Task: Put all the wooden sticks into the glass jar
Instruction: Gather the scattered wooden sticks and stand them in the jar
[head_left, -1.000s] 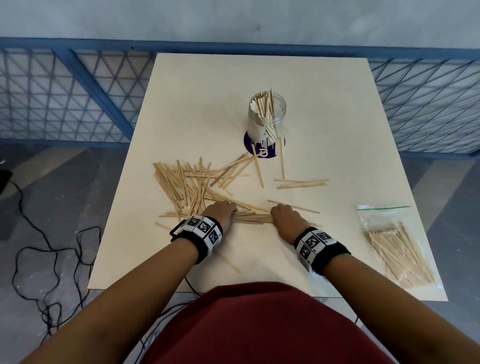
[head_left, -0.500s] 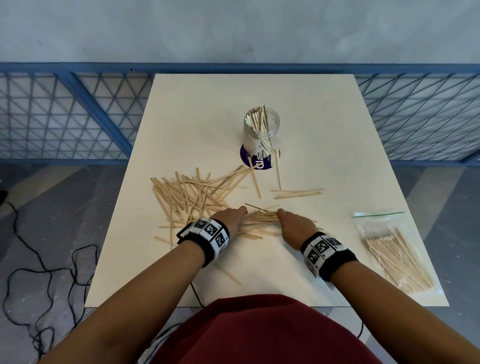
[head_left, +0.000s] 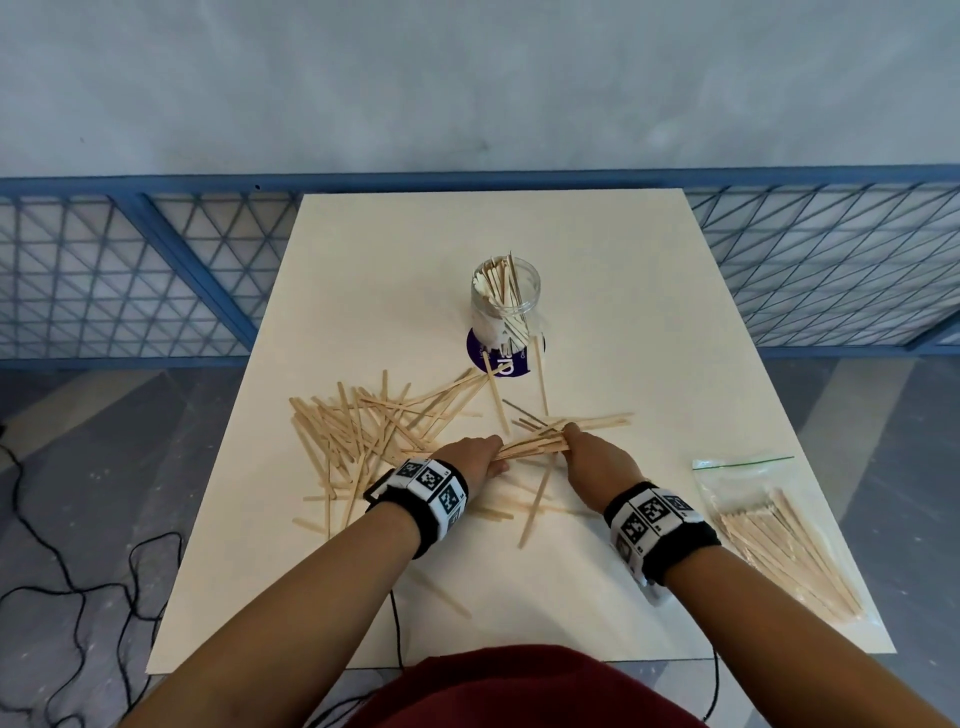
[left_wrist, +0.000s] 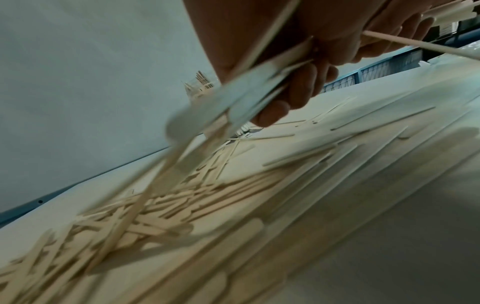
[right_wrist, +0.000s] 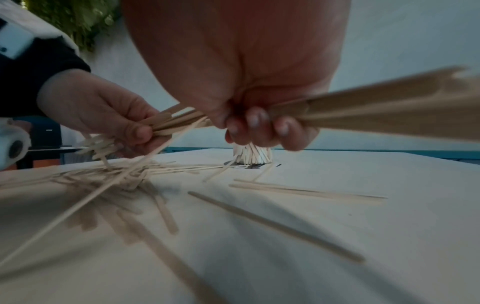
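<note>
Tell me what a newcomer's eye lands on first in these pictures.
First, the bundle of wooden sticks gripped at its ends by the left hand and right hand, lifted off the near middle of the table. Next, the messy pile of loose sticks to its left. Then the glass jar, upright behind on a purple disc and already stuffed with sticks.

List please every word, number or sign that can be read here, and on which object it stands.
Purple round mat under the glass jar: white letters, partly covered by sticks and the jar, not readable.
Wristbands: black-and-white square code patterns, no words.
Plastic bag: no text visible.
</note>
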